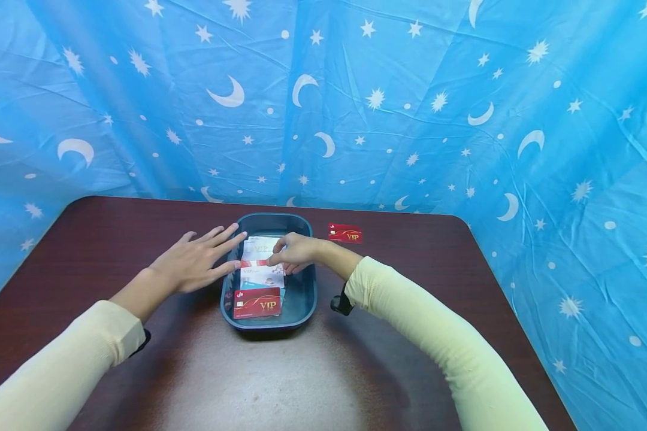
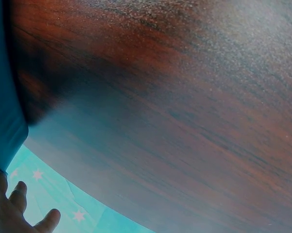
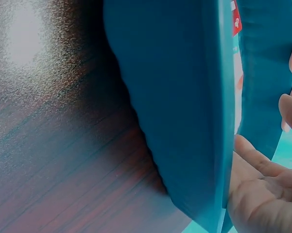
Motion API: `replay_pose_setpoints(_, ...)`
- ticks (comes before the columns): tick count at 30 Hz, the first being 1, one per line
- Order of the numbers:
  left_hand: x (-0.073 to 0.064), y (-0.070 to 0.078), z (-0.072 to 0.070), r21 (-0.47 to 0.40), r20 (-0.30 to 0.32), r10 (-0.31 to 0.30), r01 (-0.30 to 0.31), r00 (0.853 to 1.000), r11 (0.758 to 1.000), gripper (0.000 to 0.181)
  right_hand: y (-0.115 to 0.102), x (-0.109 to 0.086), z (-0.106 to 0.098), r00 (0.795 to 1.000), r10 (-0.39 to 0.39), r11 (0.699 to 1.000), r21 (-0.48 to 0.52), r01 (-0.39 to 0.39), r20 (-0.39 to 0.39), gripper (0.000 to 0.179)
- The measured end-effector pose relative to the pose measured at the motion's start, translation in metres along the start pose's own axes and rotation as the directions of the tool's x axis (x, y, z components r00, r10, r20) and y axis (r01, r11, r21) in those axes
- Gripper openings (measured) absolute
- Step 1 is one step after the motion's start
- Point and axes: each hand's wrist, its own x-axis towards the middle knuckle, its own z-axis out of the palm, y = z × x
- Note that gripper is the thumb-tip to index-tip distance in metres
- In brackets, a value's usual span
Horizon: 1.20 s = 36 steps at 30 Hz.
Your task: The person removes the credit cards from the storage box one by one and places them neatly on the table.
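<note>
A dark blue oval tray [image 1: 296, 308] holds several overlapping cards. A red VIP card [image 1: 257, 303] lies at its near end, over the edge of a light blue card [image 1: 254, 285]. White VIP cards [image 1: 260, 278] lie farther back. My right hand [image 1: 300, 250] reaches over the tray's right rim, its fingers curled, and pinches the right end of a red-and-white card [image 1: 252, 263] among the white ones. My left hand [image 1: 196, 263] has its fingers spread and straight, fingertips at the left rim and thumb near the red-and-white card's left end. In the right wrist view the tray wall hides most cards.
Another red VIP card [image 1: 345, 233] lies on the dark brown wooden table [image 1: 410, 287], right of the tray and behind my right forearm. A blue curtain [image 1: 345, 108] with white moons and stars hangs along the table's back and right edges.
</note>
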Motion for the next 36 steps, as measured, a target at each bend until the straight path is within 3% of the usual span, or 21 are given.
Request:
replay_pose_setpoints(20,-0.001,-0.001,0.000,-0.006,0.013,-0.002,0.002,1.000,1.000,0.072,-0.006,0.001,0.008,1.000,-0.026,0.998,-0.050,0.025,-0.017,0.049)
replay_pose_setpoints(27,0.000,-0.001,0.000,-0.002,0.011,0.001,-0.001,1.000,1.000,0.071,-0.012,-0.001,0.005,0.999,-0.032,0.999,-0.026,0.032,-0.015,0.052)
replay_pose_setpoints(36,0.001,0.000,0.000,0.014,0.009,0.006,-0.006,1.000,1.000,0.069,-0.013,0.000,0.003,0.998,-0.035,0.997,-0.071,0.031,-0.060,0.048)
